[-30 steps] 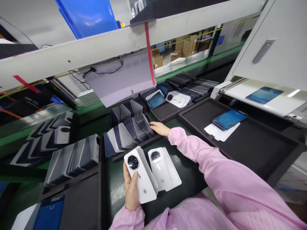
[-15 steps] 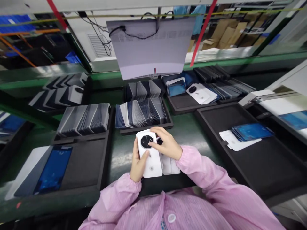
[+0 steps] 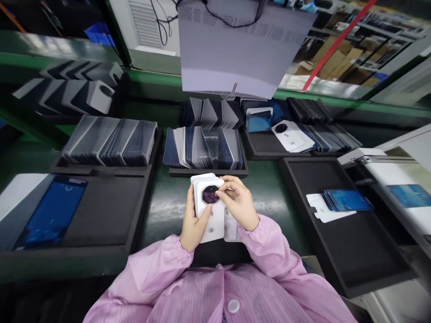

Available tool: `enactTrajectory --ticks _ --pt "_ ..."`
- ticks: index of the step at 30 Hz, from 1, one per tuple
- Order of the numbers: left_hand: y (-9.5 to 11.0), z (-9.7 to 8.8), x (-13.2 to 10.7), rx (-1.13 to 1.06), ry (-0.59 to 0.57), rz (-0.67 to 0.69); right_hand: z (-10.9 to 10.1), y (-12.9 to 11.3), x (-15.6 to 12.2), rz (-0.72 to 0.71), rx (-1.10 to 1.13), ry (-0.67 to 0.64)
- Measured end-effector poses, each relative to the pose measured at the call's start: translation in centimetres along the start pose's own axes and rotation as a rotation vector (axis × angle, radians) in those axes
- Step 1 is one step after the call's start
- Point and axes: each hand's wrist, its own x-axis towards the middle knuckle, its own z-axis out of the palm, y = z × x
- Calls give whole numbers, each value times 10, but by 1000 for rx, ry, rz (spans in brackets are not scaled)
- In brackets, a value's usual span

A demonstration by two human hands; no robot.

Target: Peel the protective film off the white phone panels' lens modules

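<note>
Phone factory assembly line: green conveyor belt (image 3: 269,188), black trays (image 3: 370,251) w/ rows of phone back covers (image 3: 202,148), cardboard boxes (image 3: 336,63) behind.

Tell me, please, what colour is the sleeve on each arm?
Pink, with fine stripes, clearest in the head view on the left sleeve.

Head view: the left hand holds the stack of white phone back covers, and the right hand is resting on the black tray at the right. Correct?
Not quite. In the head view the right hand is at the stack of white back covers, fingertips on the top cover's dark camera ring, not on the black tray. The left hand does hold the stack.
</note>
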Motion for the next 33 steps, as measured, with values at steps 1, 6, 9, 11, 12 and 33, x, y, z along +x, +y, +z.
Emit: enactTrajectory --ticks 1,6,9,11,12,33 --pt "0 0 0 -6 -3 -6 1 1 0 5 4 3" --pt "-1 -1 0 -47 -8 -44 3 3 1 10 0 60" --pt "-3 -2 -1 15 4 5 2 3 1 14 14 40" --pt "-5 -3 -1 53 7 39 1 2 2 16 18 24" --pt "-5 -3 -2 63 3 50 0 2 2 7 10 18" --pt "0 -3 5 -96 -62 -64 0 31 -20 -676 -422 -112"
